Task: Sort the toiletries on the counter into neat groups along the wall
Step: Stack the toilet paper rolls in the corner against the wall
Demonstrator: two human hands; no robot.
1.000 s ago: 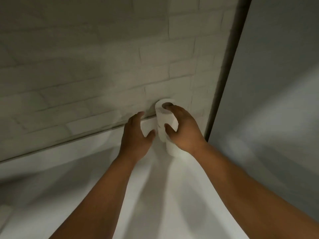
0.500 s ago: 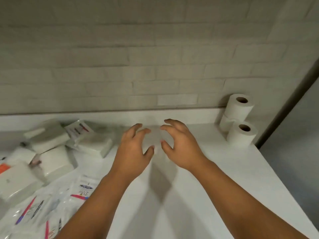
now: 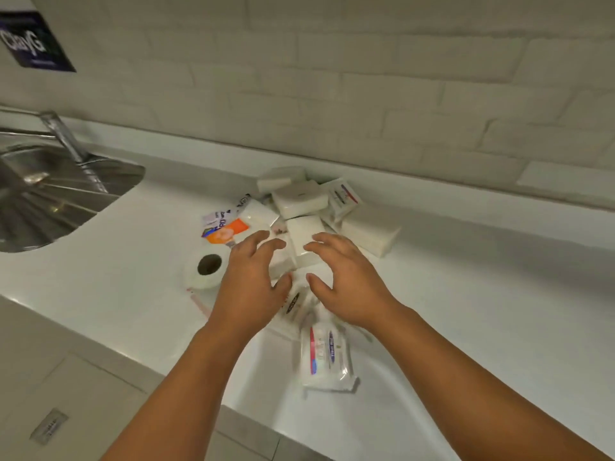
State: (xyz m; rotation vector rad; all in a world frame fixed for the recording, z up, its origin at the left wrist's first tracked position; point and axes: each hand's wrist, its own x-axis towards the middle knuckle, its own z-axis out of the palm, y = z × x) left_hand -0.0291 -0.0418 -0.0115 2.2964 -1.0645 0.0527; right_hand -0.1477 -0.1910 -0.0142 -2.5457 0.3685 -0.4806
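A glossy white bench (image 3: 133, 261) runs under a wall of pale matt brick-shaped tiles (image 3: 332, 94). Against that wall lies a loose heap of soft rectangular white packets (image 3: 299, 197), pillowy, film-wrapped and tipped at all angles. Both hands hover over the heap's near side, close together but apart. The left hand (image 3: 248, 287) and the right hand (image 3: 346, 287) have fingers spread and lightly bent, holding nothing. Their fingertips lie over one flat white packet (image 3: 304, 237), whose long axis runs toward the wall; whether they touch it cannot be told. Just left of the left hand a white paper roll (image 3: 199, 281) stands on end, dark core hole upward, and beyond it lies a flat orange-and-white sachet (image 3: 229, 232). Between the forearms a clear crinkled plastic pack with pink and purple stripes (image 3: 324, 357) lies lengthwise toward the wall. A brushed steel sink (image 3: 50, 194) sits far left.
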